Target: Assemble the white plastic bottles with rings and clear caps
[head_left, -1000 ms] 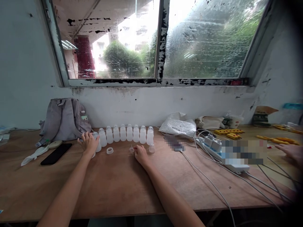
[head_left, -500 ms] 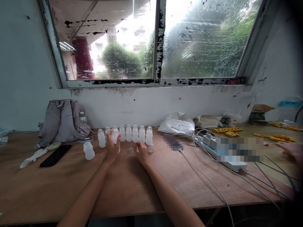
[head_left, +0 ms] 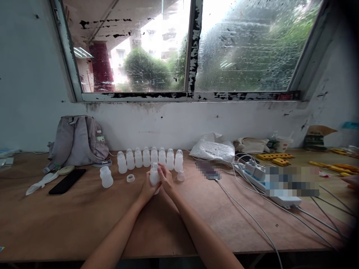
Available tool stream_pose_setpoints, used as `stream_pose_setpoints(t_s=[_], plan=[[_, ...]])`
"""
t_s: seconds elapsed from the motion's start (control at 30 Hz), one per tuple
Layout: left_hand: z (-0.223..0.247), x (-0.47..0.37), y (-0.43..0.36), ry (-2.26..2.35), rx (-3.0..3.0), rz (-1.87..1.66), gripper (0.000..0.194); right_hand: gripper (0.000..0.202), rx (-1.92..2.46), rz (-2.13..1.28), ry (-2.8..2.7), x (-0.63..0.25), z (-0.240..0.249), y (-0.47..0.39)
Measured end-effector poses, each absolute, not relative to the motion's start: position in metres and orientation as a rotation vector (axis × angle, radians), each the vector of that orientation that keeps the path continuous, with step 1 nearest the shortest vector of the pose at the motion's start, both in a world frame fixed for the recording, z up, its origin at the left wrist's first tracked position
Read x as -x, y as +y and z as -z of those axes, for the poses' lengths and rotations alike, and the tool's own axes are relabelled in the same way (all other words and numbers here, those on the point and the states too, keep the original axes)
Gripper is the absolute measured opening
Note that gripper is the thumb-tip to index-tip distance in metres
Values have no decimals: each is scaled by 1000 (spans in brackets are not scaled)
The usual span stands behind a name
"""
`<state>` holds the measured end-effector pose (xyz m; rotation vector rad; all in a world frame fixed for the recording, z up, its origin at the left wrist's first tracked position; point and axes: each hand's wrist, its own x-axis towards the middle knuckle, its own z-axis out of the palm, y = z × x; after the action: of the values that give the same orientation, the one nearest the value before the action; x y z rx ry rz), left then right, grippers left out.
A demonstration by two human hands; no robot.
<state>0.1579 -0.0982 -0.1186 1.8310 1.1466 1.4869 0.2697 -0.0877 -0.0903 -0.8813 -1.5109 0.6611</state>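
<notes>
My left hand (head_left: 148, 185) is wrapped round a frosted white baby bottle (head_left: 154, 178), held upright just above the table. At the bottle's mouth sits a clear teat (head_left: 155, 165). My right hand (head_left: 166, 178) has its fingers closed on the teat at the bottle's top; its fingertips are partly hidden. To the left lies a white collar ring (head_left: 130, 178), and farther left stands an uncapped frosted bottle (head_left: 106, 177). A clear dome cap (head_left: 181, 176) is on the table to the right. Behind my hands several capped bottles (head_left: 146, 157) stand in a row.
A grey backpack (head_left: 77, 142) and a black phone (head_left: 67, 181) are on the left. A plastic bag (head_left: 213, 147), a white power strip (head_left: 286, 199) and trailing cables (head_left: 241, 213) are on the right. A person's hand (head_left: 352, 181) shows at the right edge.
My left hand has brought the bottle right and down from the row to the middle. My right hand has met it there. The teat has left the table and is at the bottle's mouth.
</notes>
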Motion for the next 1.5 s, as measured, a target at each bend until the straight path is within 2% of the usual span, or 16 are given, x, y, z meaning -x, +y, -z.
stream_pose_setpoints(t_s=[0.07,0.3,0.43,0.6,0.8,0.97,1.27,1.5], plan=[[117,-158,-98,1102,-1726,-1429,43,36,852,-765,-1485,-266,89,-88],[99,-160,-111,846,-1302,-1254,28,40,797,-1128,-1177,-263,84,-84],[97,-157,-119,659,-1084,-975,28,35,758,-1194,-1061,-271,80,-80],[101,-159,-126,564,-1087,-732,33,40,817,-848,-1100,-288,83,-72],[101,-162,-124,643,-1079,-832,33,43,1172,-366,-1197,-296,86,-70],[104,-159,-116,637,-1009,-1068,36,38,1574,88,-1422,-302,89,-72],[110,-150,-98,735,-785,-1280,32,29,1959,151,-1571,-305,104,-67],[106,-152,-101,826,-854,-1296,29,27,1955,182,-1459,-308,101,-70]])
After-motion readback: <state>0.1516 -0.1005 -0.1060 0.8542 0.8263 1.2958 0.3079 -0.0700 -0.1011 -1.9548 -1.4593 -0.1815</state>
